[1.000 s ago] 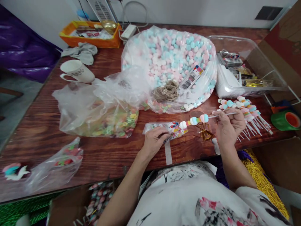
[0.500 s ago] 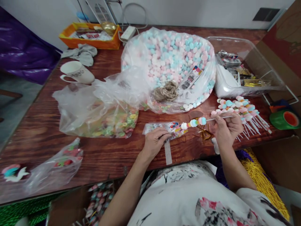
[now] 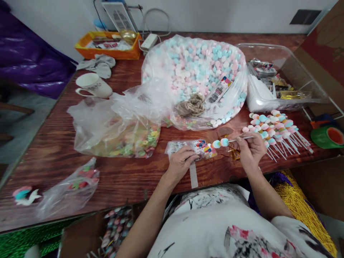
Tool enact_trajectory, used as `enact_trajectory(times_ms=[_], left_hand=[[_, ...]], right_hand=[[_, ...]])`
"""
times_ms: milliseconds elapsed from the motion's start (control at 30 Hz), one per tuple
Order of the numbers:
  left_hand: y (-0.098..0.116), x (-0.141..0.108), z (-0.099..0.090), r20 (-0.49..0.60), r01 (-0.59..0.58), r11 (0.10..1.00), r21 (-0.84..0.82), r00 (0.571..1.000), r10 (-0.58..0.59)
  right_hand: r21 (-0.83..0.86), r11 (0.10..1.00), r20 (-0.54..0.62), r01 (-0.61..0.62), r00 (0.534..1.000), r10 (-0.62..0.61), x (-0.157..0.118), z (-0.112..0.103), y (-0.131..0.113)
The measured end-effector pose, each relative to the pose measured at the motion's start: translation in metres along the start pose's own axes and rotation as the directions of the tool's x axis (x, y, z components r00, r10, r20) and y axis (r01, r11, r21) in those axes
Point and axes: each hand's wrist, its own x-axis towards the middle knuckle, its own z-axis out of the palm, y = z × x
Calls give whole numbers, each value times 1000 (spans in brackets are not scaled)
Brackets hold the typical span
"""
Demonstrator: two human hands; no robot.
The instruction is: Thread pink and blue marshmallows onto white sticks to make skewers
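My right hand (image 3: pixel 252 150) pinches the white stick of a marshmallow skewer (image 3: pixel 220 143), held level above the table. Its pastel candies point left, and the far end lies inside the mouth of a printed clear plastic bag (image 3: pixel 209 149). With closed fingers, my left hand (image 3: pixel 182 160) grips that bag at its left part. Under and beside the left hand lie more flat printed bags (image 3: pixel 174 146). Gold twist ties (image 3: pixel 234 154) lie between the hands. Right of my right hand, a pile of finished-looking marshmallow skewers (image 3: pixel 276 127) rests with sticks toward me.
A big clear bag of marshmallows (image 3: pixel 199 61) stands at the back, with a brown cloth (image 3: pixel 191 105) on it. Left of it are a bag of gummy candies (image 3: pixel 134 143), a white mug (image 3: pixel 94 85) and an orange box (image 3: pixel 107 53). A plastic bin (image 3: pixel 287 104) and green tape (image 3: pixel 325 137) stand right.
My right hand has moved left, pushing the skewer's far end deeper into the printed bag; fewer candies show outside it. My left hand keeps its grip. The view has shifted slightly.
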Motion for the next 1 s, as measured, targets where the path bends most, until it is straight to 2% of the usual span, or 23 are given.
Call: enact_trajectory(times_ms=[100, 267, 367, 433, 600, 733, 833, 900, 1000], left_hand=[[-1, 0, 1, 8, -4, 1000, -13, 1000, 4], [-1, -1, 1, -9, 25, 997, -67, 1000, -26], [3, 0, -3, -30, 44, 993, -111, 998, -48], [7, 1, -4, -50, 48, 989, -141, 997, -55], [15, -1, -4, -86, 41, 989, -143, 995, -54], [22, -3, -3, -86, 43, 990, -135, 995, -55], [27, -3, -3, -72, 33, 990, -137, 996, -43], [31, -3, -3, -82, 19, 989, -146, 996, -31], [37, -2, -3, -109, 8, 986, -165, 994, -26]], right_hand=[[74, 993, 67, -96, 994, 91, -7, 4, 6], [154, 972, 4, -180, 983, 181, -6, 9, 22], [299, 910, -9, -286, 953, 302, -1, 6, 24], [358, 881, -30, -308, 939, 341, 1, 5, 22], [229, 951, -34, -209, 974, 223, -6, 5, 13], [101, 992, -114, -76, 990, 87, -8, 2, 9], [65, 998, -152, 1, 988, 8, -6, -3, 5], [93, 996, -140, 0, 990, 13, -4, -4, 3], [206, 971, -61, -118, 989, 133, -4, -3, 2]])
